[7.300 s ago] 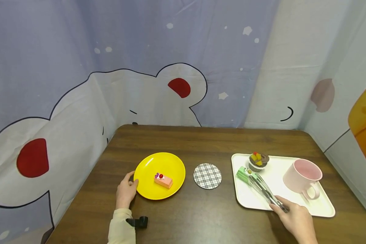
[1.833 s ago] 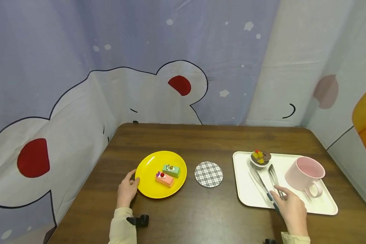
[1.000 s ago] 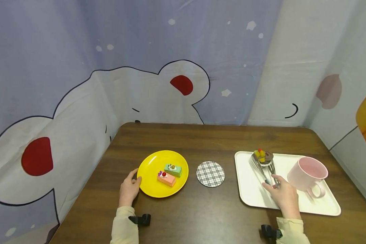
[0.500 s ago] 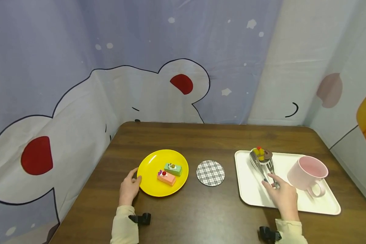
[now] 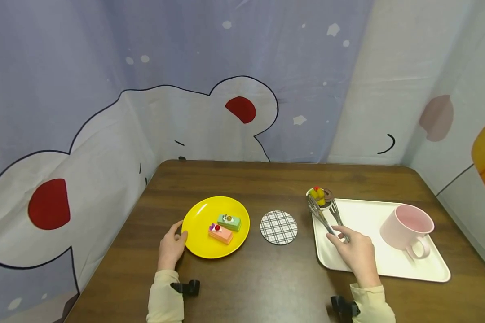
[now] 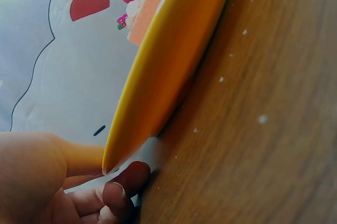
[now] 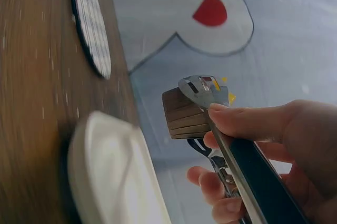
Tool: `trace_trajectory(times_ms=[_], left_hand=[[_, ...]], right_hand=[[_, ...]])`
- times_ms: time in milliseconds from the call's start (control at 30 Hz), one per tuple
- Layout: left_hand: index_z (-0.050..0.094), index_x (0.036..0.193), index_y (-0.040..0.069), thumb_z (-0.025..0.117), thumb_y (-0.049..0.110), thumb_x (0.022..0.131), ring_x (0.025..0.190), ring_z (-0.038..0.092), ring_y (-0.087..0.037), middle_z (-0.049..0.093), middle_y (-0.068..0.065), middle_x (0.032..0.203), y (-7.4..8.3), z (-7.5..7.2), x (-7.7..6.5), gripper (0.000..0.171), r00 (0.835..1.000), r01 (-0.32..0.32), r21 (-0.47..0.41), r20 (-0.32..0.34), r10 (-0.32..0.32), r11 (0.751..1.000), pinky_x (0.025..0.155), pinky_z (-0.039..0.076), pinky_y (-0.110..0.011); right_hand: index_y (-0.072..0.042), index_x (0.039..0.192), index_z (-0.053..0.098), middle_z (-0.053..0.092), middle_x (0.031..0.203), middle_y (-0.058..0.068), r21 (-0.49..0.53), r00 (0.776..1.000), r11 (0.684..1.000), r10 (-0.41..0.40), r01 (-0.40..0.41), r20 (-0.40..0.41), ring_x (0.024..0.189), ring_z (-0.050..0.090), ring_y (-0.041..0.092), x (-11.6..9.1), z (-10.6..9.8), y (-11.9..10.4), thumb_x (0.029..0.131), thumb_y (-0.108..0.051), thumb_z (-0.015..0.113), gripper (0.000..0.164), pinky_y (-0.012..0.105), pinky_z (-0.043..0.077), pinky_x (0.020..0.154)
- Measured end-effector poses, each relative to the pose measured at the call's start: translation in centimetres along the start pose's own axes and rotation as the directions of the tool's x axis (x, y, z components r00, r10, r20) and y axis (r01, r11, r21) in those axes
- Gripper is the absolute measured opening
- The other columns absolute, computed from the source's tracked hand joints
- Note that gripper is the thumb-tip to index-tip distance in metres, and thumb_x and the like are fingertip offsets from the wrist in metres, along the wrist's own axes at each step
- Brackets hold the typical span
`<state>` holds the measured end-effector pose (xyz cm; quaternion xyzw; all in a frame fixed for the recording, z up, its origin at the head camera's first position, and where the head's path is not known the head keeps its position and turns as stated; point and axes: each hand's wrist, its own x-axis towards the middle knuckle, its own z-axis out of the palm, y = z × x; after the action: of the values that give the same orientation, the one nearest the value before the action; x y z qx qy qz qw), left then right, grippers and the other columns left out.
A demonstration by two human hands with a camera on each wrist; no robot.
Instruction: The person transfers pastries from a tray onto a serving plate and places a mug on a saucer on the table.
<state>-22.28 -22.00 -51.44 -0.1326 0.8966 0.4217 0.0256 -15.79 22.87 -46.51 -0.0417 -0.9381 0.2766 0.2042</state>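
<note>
My left hand pinches the near left rim of a yellow plate, thumb on top and fingers below in the left wrist view. On the plate lie a pink cake slice with a red berry and a green cake slice, side by side. Metal tongs are gripped in my right hand. Between their tips is a small chocolate cupcake topped with yellow fruit, held up over the tray's far left corner. The right wrist view shows its brown cup squeezed between the tong heads.
A white tray lies at the right, with a pink mug on its right half. Between plate and tray sits a round checkered coaster. A printed curtain hangs behind the wooden table.
The green cake slice has gone from tray to plate. The tongs have since closed on the cupcake, and my right hand has lifted it and moved left. My left hand has stayed at the plate.
</note>
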Motion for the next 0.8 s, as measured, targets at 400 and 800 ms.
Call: trace_trajectory(times_ms=[400, 800], left_hand=[[0.038, 0.148, 0.014, 0.047, 0.025, 0.101, 0.058, 0.048, -0.016, 0.051, -0.002, 0.065, 0.4, 0.0, 0.0, 0.049, 1.0, 0.003, -0.007, 0.002, -0.003, 1.0, 0.059, 0.036, -0.029], [0.039, 0.148, 0.014, 0.048, 0.025, 0.101, 0.063, 0.055, -0.015, 0.067, -0.017, 0.094, 0.2, 0.0, 0.1, 0.049, 1.0, 0.013, 0.012, -0.014, -0.013, 1.0, 0.063, 0.039, -0.028]], right_hand=[[-0.006, 0.096, 0.076, 0.071, 0.072, 0.007, 0.038, 0.98, 0.98, -0.196, 0.195, 0.015, 0.051, 0.047, 0.006, 0.3, 2.8, -4.3, 0.075, -0.014, 0.08, 0.023, 0.029, 0.039, 0.052], [-0.01, 0.09, 0.077, 0.07, 0.068, 0.002, 0.145, 0.945, 0.948, -0.301, 0.283, 0.126, 0.051, 0.048, 0.004, 1.4, 6.9, -8.7, 0.075, -0.019, 0.081, 0.019, 0.023, 0.038, 0.051]])
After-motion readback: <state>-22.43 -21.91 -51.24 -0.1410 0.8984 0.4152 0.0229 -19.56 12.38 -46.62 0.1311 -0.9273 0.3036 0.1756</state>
